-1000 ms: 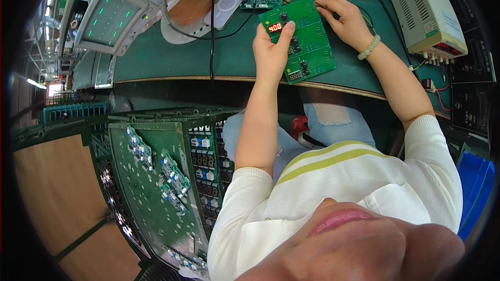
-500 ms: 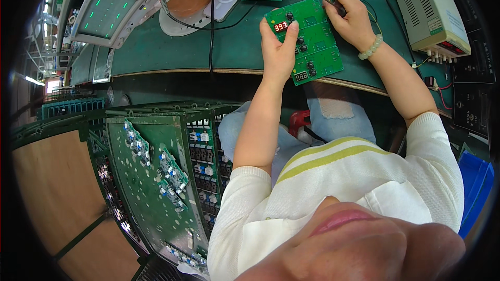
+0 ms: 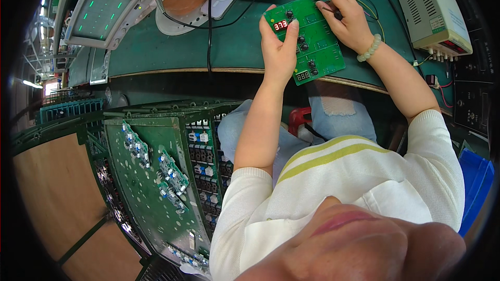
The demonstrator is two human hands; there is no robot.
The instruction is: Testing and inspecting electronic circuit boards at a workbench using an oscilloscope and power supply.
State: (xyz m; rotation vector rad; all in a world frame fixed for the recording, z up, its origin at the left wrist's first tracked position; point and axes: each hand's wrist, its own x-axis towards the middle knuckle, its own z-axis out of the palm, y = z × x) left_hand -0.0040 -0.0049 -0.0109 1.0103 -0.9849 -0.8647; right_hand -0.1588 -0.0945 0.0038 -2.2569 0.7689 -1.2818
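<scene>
Now the red display [image 3: 280,25] shows other digits than before, so the board [image 3: 322,35], at upper centre of the frame, seems powered, while the left hand [image 3: 281,54] pinches its edge and the right hand [image 3: 350,23] pinches a probe [image 3: 338,15].

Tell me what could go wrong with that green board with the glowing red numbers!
The green board might drop if the left hand slips, since its near corner seems to jut past the edge of the table. The thin dark tool in the right hand, close to the board, could perhaps slip and scratch it. The left thumb, right beside the lit display, might bump small parts.
</scene>
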